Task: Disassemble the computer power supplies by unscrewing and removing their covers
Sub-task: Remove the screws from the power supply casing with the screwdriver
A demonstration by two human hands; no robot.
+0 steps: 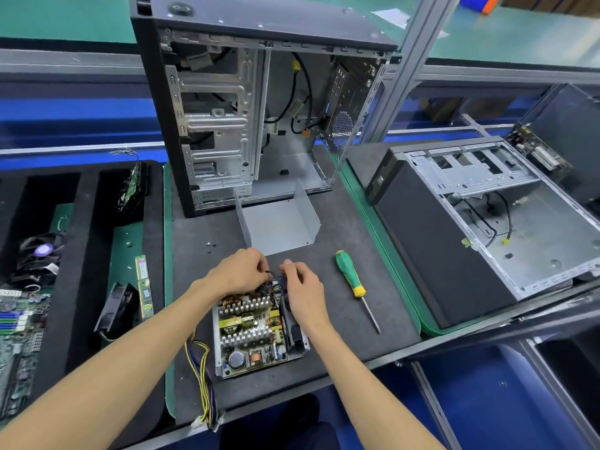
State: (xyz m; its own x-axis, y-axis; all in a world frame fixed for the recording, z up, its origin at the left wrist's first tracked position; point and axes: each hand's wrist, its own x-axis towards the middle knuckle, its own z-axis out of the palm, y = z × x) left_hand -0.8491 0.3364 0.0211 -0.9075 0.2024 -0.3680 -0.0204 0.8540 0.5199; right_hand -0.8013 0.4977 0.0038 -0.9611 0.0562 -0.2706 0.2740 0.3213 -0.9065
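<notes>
We see the power supply (256,332) lying open on the worktop (341,319), its board bare. Its cover (279,219) sits just behind it, in front of the upright case (227,108). Our left hand (240,271) and right hand (303,284) meet at the unit's far end, each grip curled and pinching small wires (274,280) there. The screwdriver (355,289) lies near, to the right.

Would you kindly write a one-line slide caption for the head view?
Both hands, left and right, pinch wires at the opened power supply; its cover and screwdriver lie nearby.
</notes>
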